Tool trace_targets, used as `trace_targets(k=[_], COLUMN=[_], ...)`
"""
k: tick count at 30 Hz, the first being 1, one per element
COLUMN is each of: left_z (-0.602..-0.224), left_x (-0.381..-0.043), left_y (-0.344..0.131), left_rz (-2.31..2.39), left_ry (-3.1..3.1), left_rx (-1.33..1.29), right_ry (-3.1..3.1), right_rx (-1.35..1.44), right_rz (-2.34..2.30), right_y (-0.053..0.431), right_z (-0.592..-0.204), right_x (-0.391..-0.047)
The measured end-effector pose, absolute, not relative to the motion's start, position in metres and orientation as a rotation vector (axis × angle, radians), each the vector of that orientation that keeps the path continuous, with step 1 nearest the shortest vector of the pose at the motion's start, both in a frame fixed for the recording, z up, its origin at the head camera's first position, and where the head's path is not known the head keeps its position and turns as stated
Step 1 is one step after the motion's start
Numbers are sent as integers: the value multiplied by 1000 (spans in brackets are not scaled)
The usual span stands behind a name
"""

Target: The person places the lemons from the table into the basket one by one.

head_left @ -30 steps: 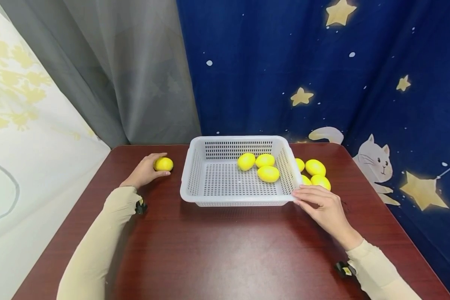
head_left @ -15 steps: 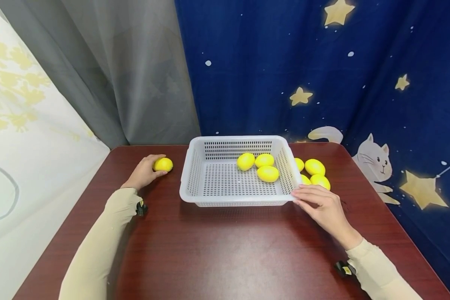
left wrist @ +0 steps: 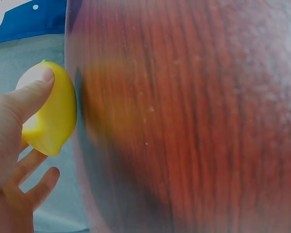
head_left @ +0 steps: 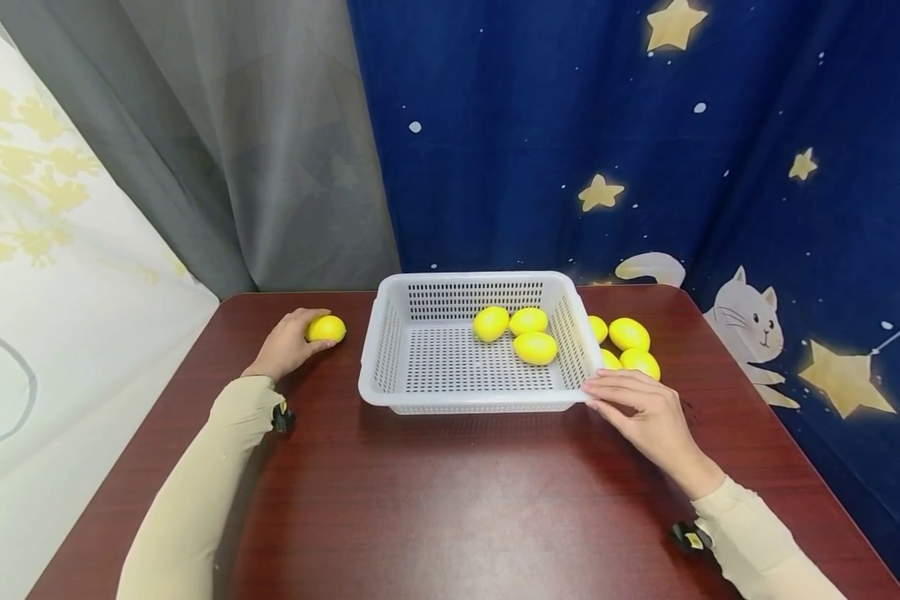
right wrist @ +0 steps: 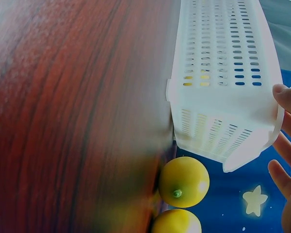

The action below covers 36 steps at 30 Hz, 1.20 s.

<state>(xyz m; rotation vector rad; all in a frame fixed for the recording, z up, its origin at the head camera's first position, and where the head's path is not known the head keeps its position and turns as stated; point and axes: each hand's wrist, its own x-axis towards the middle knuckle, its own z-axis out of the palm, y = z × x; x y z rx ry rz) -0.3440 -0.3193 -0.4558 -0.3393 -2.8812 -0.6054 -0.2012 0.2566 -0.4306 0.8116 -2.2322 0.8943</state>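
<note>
My left hand (head_left: 283, 343) grips a yellow lemon (head_left: 326, 329) at the table's far left. In the left wrist view the thumb (left wrist: 36, 87) lies across the lemon (left wrist: 63, 109), with the other fingers behind and below it. A white perforated plastic basket (head_left: 480, 398) stands at the back middle, holding three lemons (head_left: 536, 348) toward its right side. My right hand (head_left: 648, 414) pinches the basket's near right corner at the rim. The right wrist view has the thumb (right wrist: 287, 97) at the basket's edge and the fingers on the outer side.
Several lemons (head_left: 630, 335) lie on the table right of the basket, partly hidden by its wall and the right hand. The dark red wooden table (head_left: 450, 500) ends at curtains: grey (head_left: 300, 167), and blue with stars (head_left: 495, 150).
The left thumb and fingers have closed in slightly around the lemon. The right hand and basket stay in place; the head view has shifted a little.
</note>
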Motion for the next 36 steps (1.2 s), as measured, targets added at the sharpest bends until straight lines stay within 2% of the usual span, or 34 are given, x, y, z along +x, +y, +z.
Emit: trace_targets(k=[17, 36], left_z=[-411, -379], left_x=[-346, -356], left_y=[-311, -281], left_rz=[-623, -642], left_ry=[-2843, -2761], left_rx=[-348, -430], right_ry=[-2262, -2187], right_rx=[791, 840], right_rz=[892, 895], right_y=[257, 257], right_z=[-428, -431], right_x=[-199, -202])
